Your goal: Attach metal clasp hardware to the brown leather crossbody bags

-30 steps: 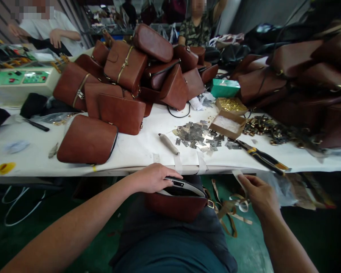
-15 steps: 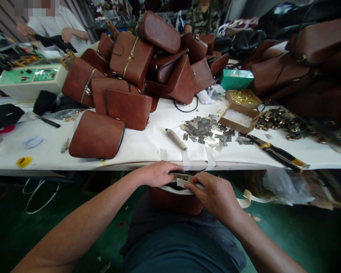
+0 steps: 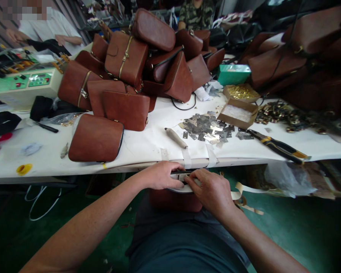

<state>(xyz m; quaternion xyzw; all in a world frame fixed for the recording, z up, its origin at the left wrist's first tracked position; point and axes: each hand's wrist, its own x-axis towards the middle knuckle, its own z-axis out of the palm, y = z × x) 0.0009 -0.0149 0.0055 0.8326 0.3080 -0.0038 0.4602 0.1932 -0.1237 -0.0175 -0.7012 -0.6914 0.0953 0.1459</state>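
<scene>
A reddish-brown leather bag (image 3: 173, 201) rests on my lap with its pale-edged mouth facing up, just below the table's front edge. My left hand (image 3: 161, 176) is closed on the left side of that mouth, thumb over the rim and fingers on the far side. At the right of the opening my right hand (image 3: 213, 189) is pinched, its fingertips dipping into the bag. A cream strip of tape (image 3: 251, 189) trails out from beneath the right hand; its end at the fingertips is hidden. Inside the mouth, pale lining and something dark show, too small to name.
Brown leather bags (image 3: 125, 110) are heaped on the white table (image 3: 147, 146). Before me lie thin metal plates (image 3: 201, 127), a wrapped tool handle (image 3: 176, 137) and pliers (image 3: 278, 146). Cardboard boxes (image 3: 240, 113) hold small parts. A person in white (image 3: 49, 28) works behind at left.
My left thumb has come over the near rim of the bag. My right fingers have moved into the opening, and the white piece at their tips is now mostly covered. The view has shifted slightly.
</scene>
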